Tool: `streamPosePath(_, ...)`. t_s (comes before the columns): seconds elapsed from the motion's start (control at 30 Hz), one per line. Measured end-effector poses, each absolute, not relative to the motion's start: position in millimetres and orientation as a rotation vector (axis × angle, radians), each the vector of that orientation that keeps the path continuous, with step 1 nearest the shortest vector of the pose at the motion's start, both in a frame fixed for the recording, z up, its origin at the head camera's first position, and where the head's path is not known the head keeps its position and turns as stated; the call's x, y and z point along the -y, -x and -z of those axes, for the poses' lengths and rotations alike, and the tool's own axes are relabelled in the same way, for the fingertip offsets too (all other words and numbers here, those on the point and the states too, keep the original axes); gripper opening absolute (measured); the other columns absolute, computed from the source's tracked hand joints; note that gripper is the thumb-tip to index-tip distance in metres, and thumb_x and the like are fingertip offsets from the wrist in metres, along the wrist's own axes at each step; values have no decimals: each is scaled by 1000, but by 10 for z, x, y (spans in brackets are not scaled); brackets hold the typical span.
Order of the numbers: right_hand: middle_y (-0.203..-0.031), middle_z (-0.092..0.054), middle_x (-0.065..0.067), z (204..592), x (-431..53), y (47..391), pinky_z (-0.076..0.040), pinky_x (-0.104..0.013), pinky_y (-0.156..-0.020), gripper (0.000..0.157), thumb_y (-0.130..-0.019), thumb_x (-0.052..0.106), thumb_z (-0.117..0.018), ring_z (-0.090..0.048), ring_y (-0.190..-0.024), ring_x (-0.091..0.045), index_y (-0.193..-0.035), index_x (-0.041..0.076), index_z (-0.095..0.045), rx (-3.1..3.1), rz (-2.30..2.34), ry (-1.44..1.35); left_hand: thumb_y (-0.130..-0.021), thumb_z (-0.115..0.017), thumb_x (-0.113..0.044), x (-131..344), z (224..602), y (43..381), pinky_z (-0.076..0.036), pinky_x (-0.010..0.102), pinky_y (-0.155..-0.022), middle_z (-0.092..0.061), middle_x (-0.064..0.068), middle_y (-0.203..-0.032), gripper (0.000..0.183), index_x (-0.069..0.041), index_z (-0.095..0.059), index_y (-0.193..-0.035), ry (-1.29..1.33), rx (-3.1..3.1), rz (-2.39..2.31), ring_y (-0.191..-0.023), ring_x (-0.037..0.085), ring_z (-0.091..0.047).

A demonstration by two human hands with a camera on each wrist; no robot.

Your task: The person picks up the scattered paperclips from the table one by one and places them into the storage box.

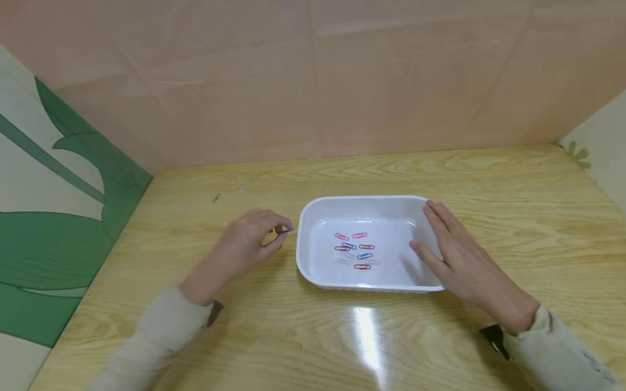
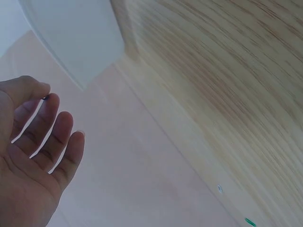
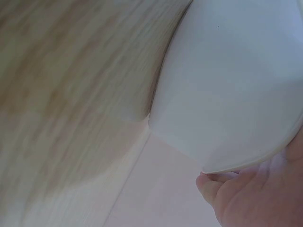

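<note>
A blue paper clip point(image 1: 288, 230) is pinched between the thumb and fingertips of my left hand point(image 1: 243, 239), just outside the left wall of a white tray point(image 1: 362, 198). In the left wrist view only a dark bit of the clip shows at the fingertips. My right hand point(image 1: 459, 260) rests on the tray's right rim, its fingers fairly straight and the thumb spread over the inside. Several paper clips lie on the tray's floor, among them a pink clip point(image 1: 359, 235), a red clip point(image 1: 362, 266), a blue clip point(image 1: 365, 256) and a whitish clip point(image 1: 343, 262).
On the wooden table point(image 1: 293, 336), back left of the tray, lie a green paper clip point(image 1: 217, 198) and a white paper clip point(image 1: 242, 190). A pinkish wall point(image 1: 313, 81) stands behind the table, with a green-patterned panel point(image 1: 49, 244) on the left.
</note>
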State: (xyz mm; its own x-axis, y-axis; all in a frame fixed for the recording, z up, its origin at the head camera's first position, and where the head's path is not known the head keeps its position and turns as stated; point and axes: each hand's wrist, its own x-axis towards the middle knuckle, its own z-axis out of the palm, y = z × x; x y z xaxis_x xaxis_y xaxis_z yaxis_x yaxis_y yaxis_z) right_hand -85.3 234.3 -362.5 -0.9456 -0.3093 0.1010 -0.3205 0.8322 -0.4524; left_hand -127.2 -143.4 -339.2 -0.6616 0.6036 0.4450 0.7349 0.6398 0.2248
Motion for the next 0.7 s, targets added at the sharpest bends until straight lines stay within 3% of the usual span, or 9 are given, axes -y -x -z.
streamPosePath(0.7, -167, -3, -19, 3615, -2347, 853, -9, -59, -123, 78, -104, 43, -44, -4, -154, -40, -157, -1, -8, 3011, -740, -504, -86, -73, -7, 956, 3410, 1304, -51, 22, -70, -71, -4, -87, 15, -11, -73, -100, 1184, 2565, 520, -82, 12, -61)
